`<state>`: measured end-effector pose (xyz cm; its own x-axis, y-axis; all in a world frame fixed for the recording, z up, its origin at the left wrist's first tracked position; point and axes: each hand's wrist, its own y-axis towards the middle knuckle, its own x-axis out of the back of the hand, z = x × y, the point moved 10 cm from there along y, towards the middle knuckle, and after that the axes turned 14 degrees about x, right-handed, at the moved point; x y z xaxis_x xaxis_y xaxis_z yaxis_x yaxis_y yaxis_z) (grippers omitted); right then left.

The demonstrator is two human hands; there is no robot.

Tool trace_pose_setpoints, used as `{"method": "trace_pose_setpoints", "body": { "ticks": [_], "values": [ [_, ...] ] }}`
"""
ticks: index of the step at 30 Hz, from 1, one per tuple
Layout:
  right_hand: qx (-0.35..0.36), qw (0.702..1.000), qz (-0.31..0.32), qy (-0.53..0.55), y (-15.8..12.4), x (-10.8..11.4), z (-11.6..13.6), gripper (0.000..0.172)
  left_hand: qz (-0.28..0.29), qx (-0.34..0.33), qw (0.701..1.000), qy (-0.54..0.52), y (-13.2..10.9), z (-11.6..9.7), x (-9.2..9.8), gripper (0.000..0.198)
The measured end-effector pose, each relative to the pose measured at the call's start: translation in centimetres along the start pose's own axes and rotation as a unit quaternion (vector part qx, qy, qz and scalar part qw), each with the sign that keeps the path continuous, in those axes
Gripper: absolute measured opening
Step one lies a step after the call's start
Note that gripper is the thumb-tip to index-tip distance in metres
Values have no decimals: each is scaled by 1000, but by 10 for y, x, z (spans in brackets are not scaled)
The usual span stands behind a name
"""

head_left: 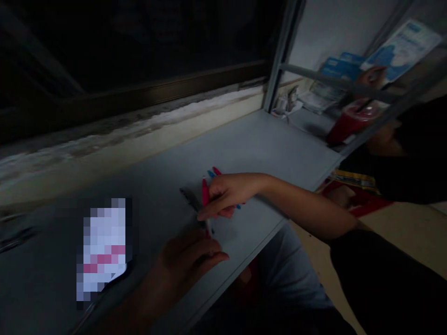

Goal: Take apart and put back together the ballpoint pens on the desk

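A pink pen [205, 190] stands nearly upright in my right hand [228, 193], whose fingers are closed round it. Below, my left hand [190, 258] has its fingers and thumb pinched about the pen's lower end, partly hidden and blurred. A dark pen [189, 198] lies on the table to the left of my right hand. Beyond that hand, the ends of a blue pen [211, 173] and another pink pen [217, 170] stick out. More pen ends show under my right wrist.
The grey table [244, 139] runs along a wall ledge below a dark window. A lit phone [104, 249] with a blurred screen and a cable lies at left. Past a metal frame [274, 70], another person's hand [372, 79] holds a blue-white packet [401, 49] near a red cup [349, 123].
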<state>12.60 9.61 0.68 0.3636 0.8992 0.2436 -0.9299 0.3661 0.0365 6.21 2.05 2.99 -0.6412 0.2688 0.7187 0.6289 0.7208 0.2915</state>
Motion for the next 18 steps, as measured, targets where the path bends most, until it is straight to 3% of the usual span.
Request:
{"method": "trace_pose_setpoints", "body": {
  "ticks": [4,18],
  "values": [
    [-12,1000,-28,3,-1,9,-5,51,1,-19,1000,15,5,-5,2,13],
    [5,999,-29,-16,3,1,3,52,0,-3,1000,18,2,2,0,15]
  ]
}}
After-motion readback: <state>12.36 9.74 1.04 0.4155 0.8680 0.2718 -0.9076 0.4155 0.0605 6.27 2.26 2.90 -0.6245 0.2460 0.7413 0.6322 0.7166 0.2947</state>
